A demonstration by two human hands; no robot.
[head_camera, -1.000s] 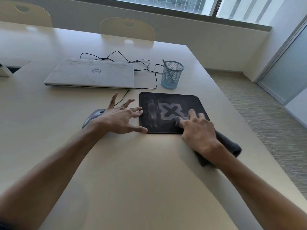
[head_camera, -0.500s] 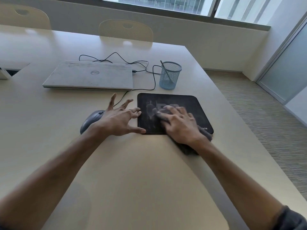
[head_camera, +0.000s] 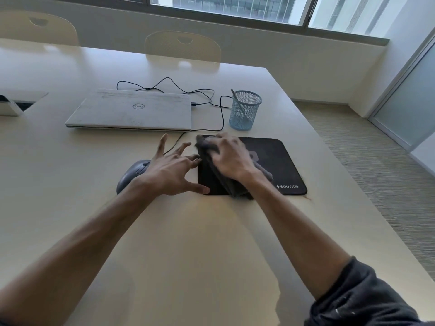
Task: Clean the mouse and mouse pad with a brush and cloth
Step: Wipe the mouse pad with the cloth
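A black mouse pad lies on the table in front of me. My right hand presses a dark grey cloth flat onto the pad's left part, fingers reaching its far left corner. My left hand has its fingers spread, with the thumb and fingertips on the pad's left edge. A grey mouse sits on the table just left of that hand, partly hidden by my wrist. A thin brush handle sticks out of the blue mesh cup.
A closed white laptop lies behind my hands, with a black cable running from it across the table. Two pale chairs stand at the far side. The table's right edge is close to the pad.
My right hand has slid the cloth leftward and away across the pad, from its near right part to its far left corner. My left hand has stayed at the pad's left edge.
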